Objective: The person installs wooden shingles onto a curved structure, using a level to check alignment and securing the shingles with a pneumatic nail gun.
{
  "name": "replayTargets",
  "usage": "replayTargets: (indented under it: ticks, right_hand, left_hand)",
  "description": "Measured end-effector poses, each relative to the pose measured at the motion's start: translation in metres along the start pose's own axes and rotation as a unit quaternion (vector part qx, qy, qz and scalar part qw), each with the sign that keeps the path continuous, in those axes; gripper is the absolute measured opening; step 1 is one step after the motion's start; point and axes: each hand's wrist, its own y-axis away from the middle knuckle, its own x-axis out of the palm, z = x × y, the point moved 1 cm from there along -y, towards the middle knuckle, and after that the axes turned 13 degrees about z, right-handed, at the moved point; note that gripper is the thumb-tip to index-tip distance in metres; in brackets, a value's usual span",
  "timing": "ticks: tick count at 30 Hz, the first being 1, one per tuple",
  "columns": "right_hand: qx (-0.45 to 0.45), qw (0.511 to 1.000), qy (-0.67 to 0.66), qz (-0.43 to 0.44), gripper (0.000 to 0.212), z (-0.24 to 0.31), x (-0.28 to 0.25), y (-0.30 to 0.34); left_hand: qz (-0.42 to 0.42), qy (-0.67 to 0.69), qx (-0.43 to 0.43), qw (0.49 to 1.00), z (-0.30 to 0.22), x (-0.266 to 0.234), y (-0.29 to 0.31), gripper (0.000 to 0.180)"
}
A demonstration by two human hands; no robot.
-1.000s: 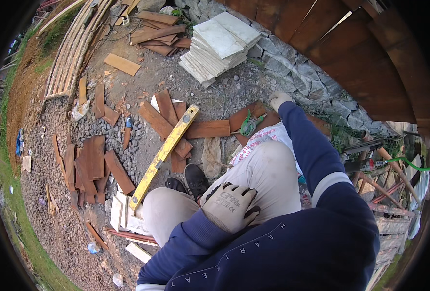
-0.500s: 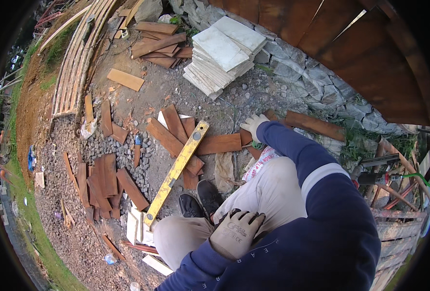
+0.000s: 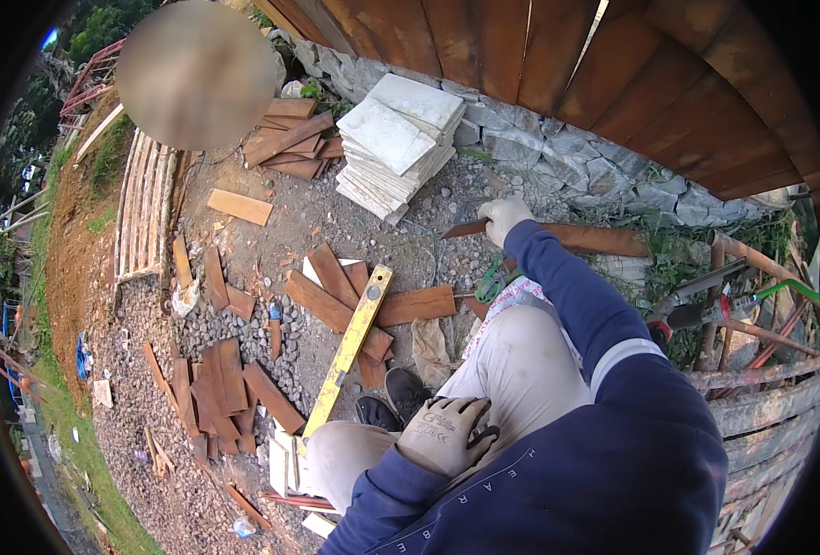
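My right hand (image 3: 504, 220), in a pale work glove, grips a short dark-brown wooden board (image 3: 465, 229) tilted off the ground near the stone wall. A longer brown board (image 3: 595, 240) lies just right of that hand. My left hand (image 3: 442, 431), gloved in beige with dark fingertips, rests on my lap with its fingers loosely bent and nothing visible in it. In front of my shoes, a yellow spirit level (image 3: 347, 351) leans across several brown boards (image 3: 419, 305). Beside my knee is a green-handled object (image 3: 493, 282), partly hidden, next to a white printed sack (image 3: 512, 301).
Stacked white slabs (image 3: 396, 139) stand before the stone wall (image 3: 558, 157). More boards lie at the back (image 3: 290, 143) and left (image 3: 216, 393) on gravel. A hand saw (image 3: 706, 310) and rusty poles are at right. A blurred patch covers the upper left.
My right hand has risen slightly away from me and now holds a short board. My left hand's fingers have shifted on my lap. The whole view has tilted.
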Motion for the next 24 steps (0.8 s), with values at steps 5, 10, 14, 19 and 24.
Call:
replayTargets:
  ticks: [5,10,14,19,24]
  right_hand:
    - [-0.051,0.781,-0.591,-0.194,0.031,-0.025,-0.074,0.069]
    - [-0.135,0.600,-0.755,-0.227,0.033,0.038,-0.151,0.186]
    - [-0.187,0.696,-0.630,-0.290,0.037,0.038,-0.174,0.250]
    - [-0.232,0.755,-0.512,-0.339,0.039,0.051,-0.229,0.354]
    - [-0.256,0.771,-0.449,-0.371,0.044,0.067,-0.297,0.435]
  left_hand:
    - [-0.004,-0.013,-0.020,1.000,0.000,-0.002,-0.018,0.048]
    - [-0.123,0.056,-0.037,0.990,0.000,-0.013,-0.048,0.050]
    - [-0.204,0.247,0.051,0.946,0.042,-0.005,-0.077,0.036]
    - [-0.172,0.237,0.195,0.936,0.016,-0.034,-0.087,0.039]
    - [-0.126,0.303,0.371,0.869,-0.179,-0.100,-0.073,0.038]
